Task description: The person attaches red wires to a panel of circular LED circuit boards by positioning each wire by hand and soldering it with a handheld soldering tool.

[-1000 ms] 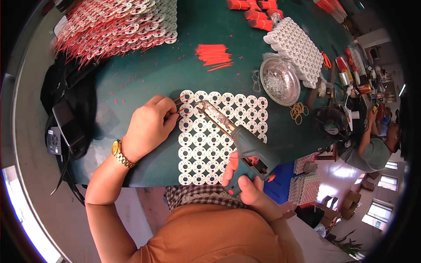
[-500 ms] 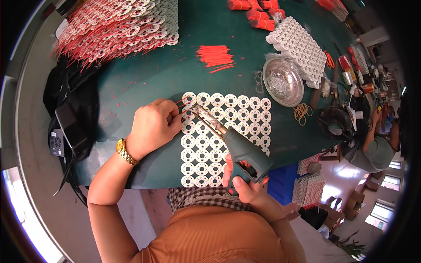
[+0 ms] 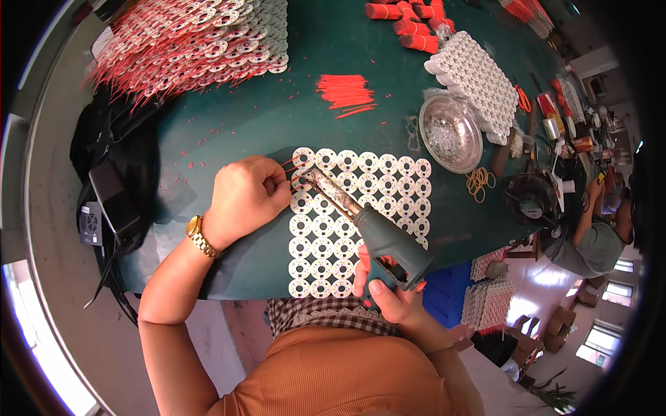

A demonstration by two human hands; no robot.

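Note:
A panel of round white circuit boards [image 3: 322, 247], each with a dark hole, lies flat on the green table in front of me. My left hand [image 3: 244, 199], fingers pinched together, is at the panel's upper left corner. From those fingertips a thin red wire [image 3: 298, 179] reaches onto a board in the left column. My right hand [image 3: 390, 297] grips the handle of a dark green soldering gun [image 3: 390, 239]. Its long, crusted metal barrel slants up and left, with the tip at the same board, close to the wire end. Whether the tip touches is too small to tell.
Loose red wires [image 3: 345, 91] lie beyond the panel. Far left rises a stack of wired boards [image 3: 208, 45]; bare boards [image 3: 472, 80] are stacked far right. Nearby are a clear bowl [image 3: 451, 133], rubber bands [image 3: 479, 182] and a black bag [image 3: 114, 156]. A person [image 3: 593, 236] sits at right.
The panel and other table things appear shifted slightly right and down in the view. Both hands and the soldering gun keep nearly the same pose, the tip still at the upper left boards.

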